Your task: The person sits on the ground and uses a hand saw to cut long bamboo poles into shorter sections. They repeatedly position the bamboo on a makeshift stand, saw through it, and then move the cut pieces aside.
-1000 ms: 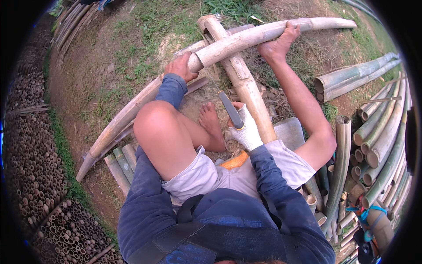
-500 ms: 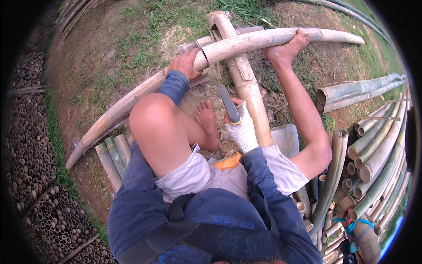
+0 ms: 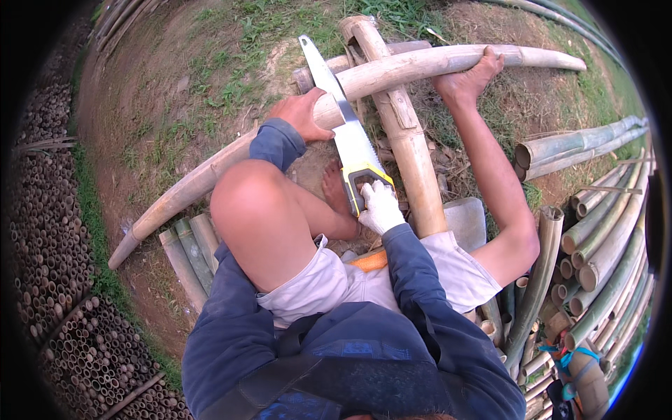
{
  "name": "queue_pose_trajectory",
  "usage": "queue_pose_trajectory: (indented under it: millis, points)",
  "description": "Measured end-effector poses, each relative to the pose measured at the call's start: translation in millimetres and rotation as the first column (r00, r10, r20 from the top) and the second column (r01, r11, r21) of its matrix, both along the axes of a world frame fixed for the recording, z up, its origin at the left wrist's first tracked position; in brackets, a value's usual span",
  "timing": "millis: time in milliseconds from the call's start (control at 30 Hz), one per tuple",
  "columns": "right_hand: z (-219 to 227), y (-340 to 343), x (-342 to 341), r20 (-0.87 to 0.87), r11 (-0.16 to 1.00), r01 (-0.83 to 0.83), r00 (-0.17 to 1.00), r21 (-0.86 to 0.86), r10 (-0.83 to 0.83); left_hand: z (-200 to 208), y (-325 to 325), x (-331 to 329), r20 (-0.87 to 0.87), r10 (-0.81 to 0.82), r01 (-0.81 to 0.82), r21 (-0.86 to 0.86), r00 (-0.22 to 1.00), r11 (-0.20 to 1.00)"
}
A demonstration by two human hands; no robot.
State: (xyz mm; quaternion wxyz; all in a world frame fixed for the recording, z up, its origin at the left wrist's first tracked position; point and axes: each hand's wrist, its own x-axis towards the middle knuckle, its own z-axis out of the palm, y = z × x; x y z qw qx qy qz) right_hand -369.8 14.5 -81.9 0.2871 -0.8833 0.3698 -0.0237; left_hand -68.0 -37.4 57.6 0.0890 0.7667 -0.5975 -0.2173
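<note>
A long, curved bamboo pole [image 3: 413,68] lies crosswise in front of me, resting over a thick bamboo support [image 3: 399,129]. My left hand [image 3: 301,115], bare, grips the pole from above, just left of the saw blade, with the thumb on the near side. In a white knitted glove, my right hand [image 3: 381,208] is closed round the yellow-and-black handle of a handsaw [image 3: 352,136]. The saw's broad face shows, its tip pointing away past the pole. Whether the pole is cut through at the blade I cannot tell.
My right foot [image 3: 465,84] is against the pole, right of the support. My left foot [image 3: 336,185] is on the ground near the saw handle. Bamboo poles [image 3: 609,245] are piled at the right, and bundled cut bamboo [image 3: 52,245] is stacked at the far left.
The saw has turned from edge-on to showing its broad face, its tip now extending beyond the pole. My gloved hand has moved slightly nearer my body. My left hand still holds the pole.
</note>
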Motion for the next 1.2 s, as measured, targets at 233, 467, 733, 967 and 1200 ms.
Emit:
queue_pose_trajectory:
  millis: [233,467,733,967,1200]
  points:
    - [27,-42,23,0.421,0.72,0.088,0.759,0.688,-0.496,-29,27,-18,-0.056,-0.126,0.123,-0.049,0.99,0.991]
    - [117,-126,97,0.415,0.319,-0.295,0.363,0.901,-0.834,-16,38,-28,-0.149,0.022,-0.031,-0.055,0.989,0.998]
    - [134,-279,73,0.469,0.456,0.113,-0.287,0.883,-0.835,-35,203,38,-0.464,0.78,-0.564,-0.806,0.419,-0.176]
    - [95,-305,64,0.633,0.59,0.229,-0.245,0.774,-0.734,-102,345,134,-0.914,-0.231,-0.9,0.382,-0.334,-0.209]
    - [74,-321,48,0.758,0.683,0.347,-0.163,0.643,-0.631,-103,337,186,-0.921,-0.338,-0.91,0.299,-0.196,-0.287]
